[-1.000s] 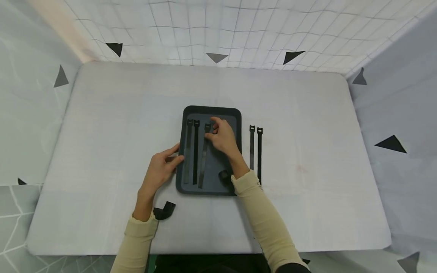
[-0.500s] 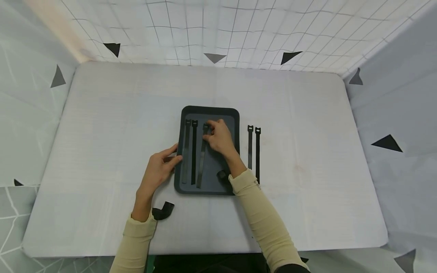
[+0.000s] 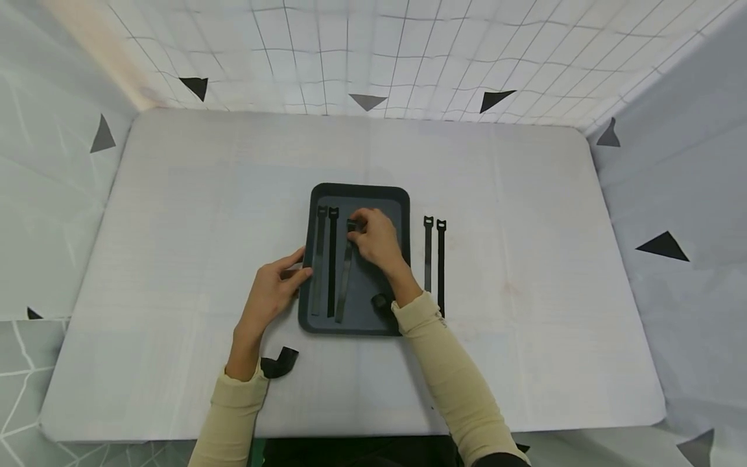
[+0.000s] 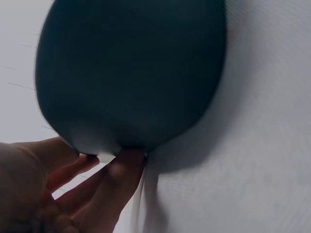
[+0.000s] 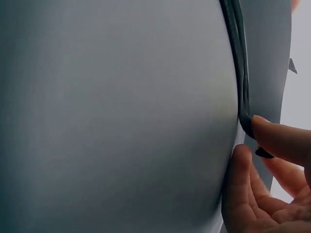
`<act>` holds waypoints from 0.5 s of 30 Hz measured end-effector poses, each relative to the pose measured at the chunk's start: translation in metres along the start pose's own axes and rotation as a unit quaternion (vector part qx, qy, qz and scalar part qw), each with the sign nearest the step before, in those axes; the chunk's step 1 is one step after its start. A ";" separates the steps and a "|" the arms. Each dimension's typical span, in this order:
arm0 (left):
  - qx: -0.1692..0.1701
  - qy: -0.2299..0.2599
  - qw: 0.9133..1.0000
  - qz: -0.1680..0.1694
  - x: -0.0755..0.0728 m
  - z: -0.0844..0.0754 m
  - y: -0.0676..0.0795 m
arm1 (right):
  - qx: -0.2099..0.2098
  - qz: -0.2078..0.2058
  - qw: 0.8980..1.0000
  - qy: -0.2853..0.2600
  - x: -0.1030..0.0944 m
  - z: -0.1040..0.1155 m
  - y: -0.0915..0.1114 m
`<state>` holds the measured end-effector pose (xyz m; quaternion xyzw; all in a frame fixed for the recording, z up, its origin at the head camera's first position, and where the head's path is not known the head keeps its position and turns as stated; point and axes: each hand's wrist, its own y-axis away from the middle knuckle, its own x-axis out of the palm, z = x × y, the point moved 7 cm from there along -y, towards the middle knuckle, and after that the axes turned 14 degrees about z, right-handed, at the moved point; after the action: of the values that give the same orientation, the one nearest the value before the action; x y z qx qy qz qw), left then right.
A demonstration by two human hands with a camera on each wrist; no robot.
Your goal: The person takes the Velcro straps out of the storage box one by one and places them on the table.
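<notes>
A black hook-and-loop cable tie lies lengthwise in a dark grey tray. My right hand pinches its slotted head between thumb and fingers; in the right wrist view the cable tie bends up at the fingertips. Two more cable ties, a dull one and a blacker one, lie side by side at the tray's left. My left hand holds the tray's left rim, thumb over the edge and fingers outside. A black elbow-shaped piece sits in the tray, partly hidden by my right forearm.
Right of the tray, two cable ties, one left and one right, lie on the white table, their lower ends near my right sleeve. A black pipe elbow lies beside my left wrist.
My right hand has moved slightly left and toward me, and its fingers have closed on the head of the cable tie. The left hand keeps its place on the tray.
</notes>
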<state>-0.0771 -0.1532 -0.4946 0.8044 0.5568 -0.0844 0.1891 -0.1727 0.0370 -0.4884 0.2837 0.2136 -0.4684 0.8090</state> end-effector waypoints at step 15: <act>-0.003 -0.028 1.000 0.005 -0.002 -0.002 -0.001 | -0.069 -0.032 0.988 -0.131 -0.003 -0.002 0.002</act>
<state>-0.0791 -0.1535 -0.4922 0.8041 0.5472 -0.1041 0.2077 -0.1722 0.0412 -0.4875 0.1561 0.1465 -0.5111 0.8325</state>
